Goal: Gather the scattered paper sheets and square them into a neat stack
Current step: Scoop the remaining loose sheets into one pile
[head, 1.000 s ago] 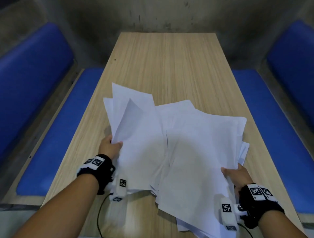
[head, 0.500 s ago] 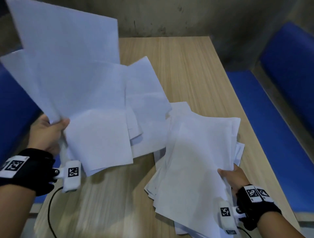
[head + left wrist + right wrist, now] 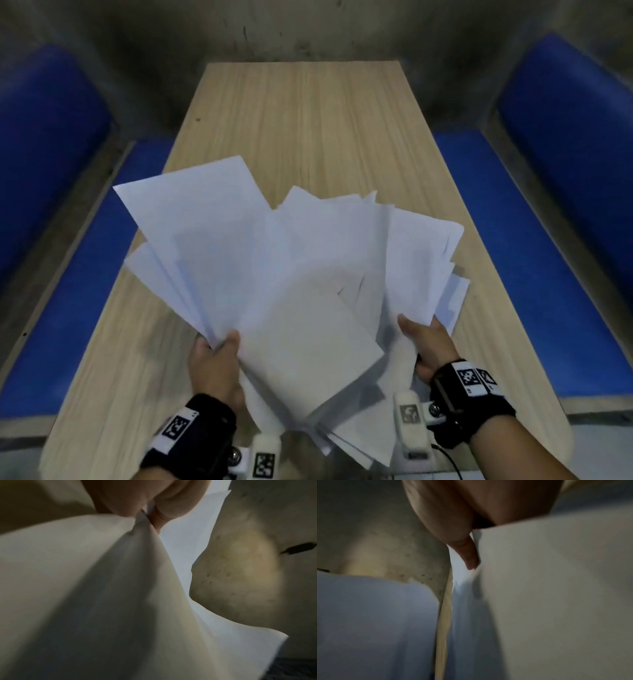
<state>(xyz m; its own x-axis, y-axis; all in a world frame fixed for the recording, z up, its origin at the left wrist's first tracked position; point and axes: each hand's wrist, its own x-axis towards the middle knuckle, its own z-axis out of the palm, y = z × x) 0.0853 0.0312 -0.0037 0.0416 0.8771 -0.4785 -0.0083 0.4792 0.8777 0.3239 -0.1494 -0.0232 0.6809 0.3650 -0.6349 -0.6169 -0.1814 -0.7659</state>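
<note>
Loosely, paper sheets (image 3: 294, 274) fan lengthwise away from both hands, unsquared.

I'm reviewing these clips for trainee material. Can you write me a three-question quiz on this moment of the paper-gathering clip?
1. True or false: the paper sheets already form a squared stack.
2. Which hand pinches a bundle of sheets between thumb and fingers, as the left wrist view shows? A) left hand B) neither C) a third hand
3. Fill in: the sheets fan out above a wooden ____, with blue ____ on either side.

Key
1. False: they splay out like a fan, corners pointing different ways.
2. A. The right hand also holds sheets, at the fan's right edge.
3. table; benches.
</note>
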